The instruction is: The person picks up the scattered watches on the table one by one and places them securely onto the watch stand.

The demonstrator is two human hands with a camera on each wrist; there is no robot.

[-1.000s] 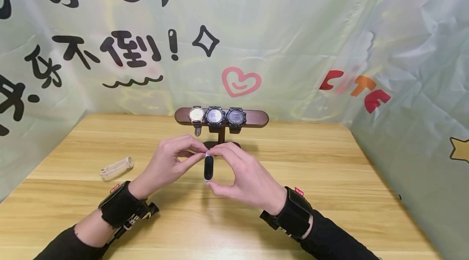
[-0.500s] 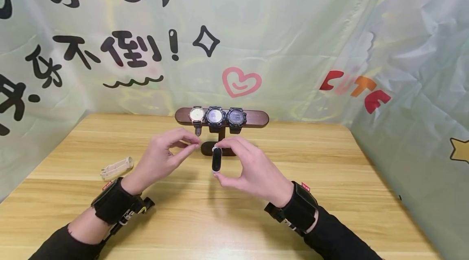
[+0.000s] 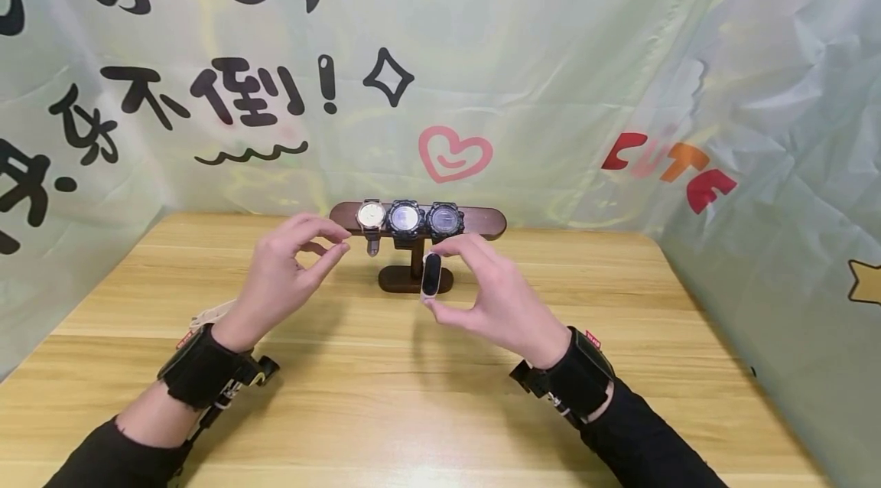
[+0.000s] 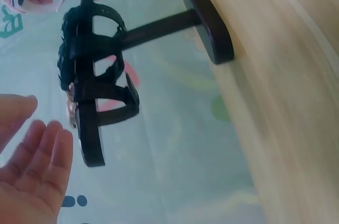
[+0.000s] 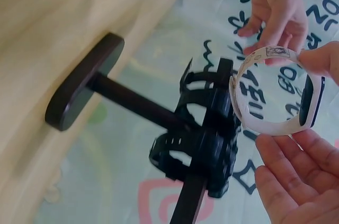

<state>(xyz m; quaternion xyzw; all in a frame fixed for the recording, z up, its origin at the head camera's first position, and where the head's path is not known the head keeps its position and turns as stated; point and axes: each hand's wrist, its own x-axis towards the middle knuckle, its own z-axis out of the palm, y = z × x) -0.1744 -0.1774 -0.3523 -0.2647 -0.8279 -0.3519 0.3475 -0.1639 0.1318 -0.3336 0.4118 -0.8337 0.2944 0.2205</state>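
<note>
My right hand [image 3: 505, 300] pinches a white fitness band [image 3: 430, 275] by its two ends, thumb below and finger above, its black oval screen facing me. In the right wrist view the band forms a closed loop with a printed patch on the strap. My left hand [image 3: 282, 270] holds nothing; its fingers are loosely bent near the left end of a dark wooden watch stand [image 3: 485, 222]. On the stand's bar sit a round watch with a light dial [image 3: 371, 216] and two chunky black watches [image 3: 404, 219], side by side.
A pale strap [image 3: 215, 313] lies on the wooden table [image 3: 413, 411], mostly hidden behind my left wrist. The stand's oval base [image 3: 399, 279] rests on the table behind the band. A printed cloth backdrop [image 3: 551, 75] closes off the back and right side.
My left hand has let go of the fitness band and moved left and up. My right hand has carried the band right and up, in front of the stand.
</note>
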